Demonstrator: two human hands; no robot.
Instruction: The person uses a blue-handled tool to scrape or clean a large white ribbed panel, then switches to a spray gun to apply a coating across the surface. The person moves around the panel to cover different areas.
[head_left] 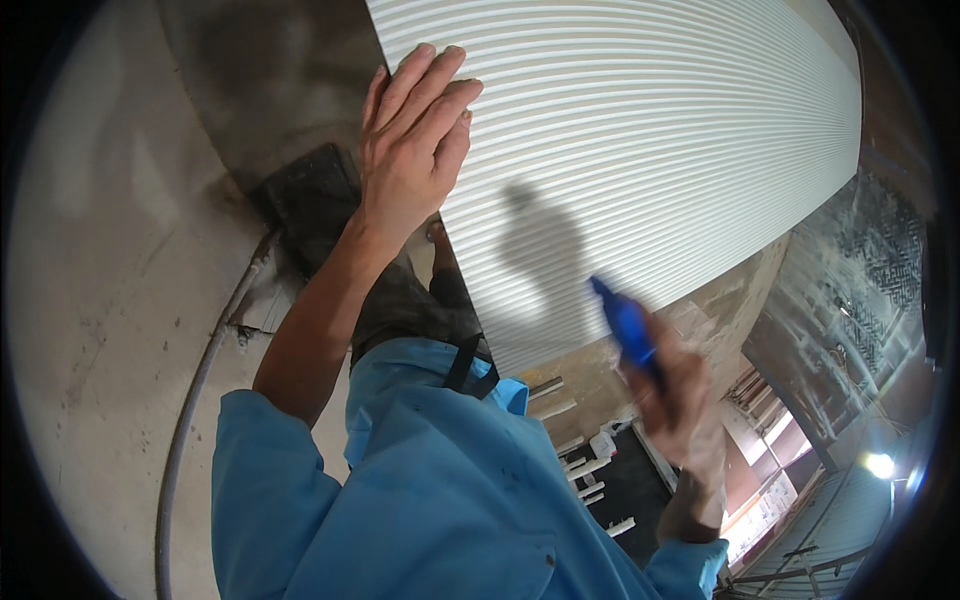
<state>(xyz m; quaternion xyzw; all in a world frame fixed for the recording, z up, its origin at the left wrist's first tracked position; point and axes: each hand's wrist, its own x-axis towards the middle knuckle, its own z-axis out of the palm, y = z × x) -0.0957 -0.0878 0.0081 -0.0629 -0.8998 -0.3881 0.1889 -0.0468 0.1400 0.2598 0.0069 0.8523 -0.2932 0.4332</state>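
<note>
A large white panel (640,150) with parallel ribs spans the upper middle and right, its near corner tilted toward my body. My left hand (415,145) lies over its left edge, fingers stretched out and apart on the ribs. My right hand (675,390), smeared by motion, is closed around a blue hand tool (628,325) with a narrow tip. That tip points up and left over the panel's lower part; whether it touches the surface I cannot tell. A dark shadow falls on the ribs left of the tool.
A grey hose or cable (195,400) runs along the pale floor at the left, near a dark flat object (310,195). Below the panel are several pale rods (590,468) on a dark surface. A dusty dark board (850,310) and a bright lamp (880,465) are at the right.
</note>
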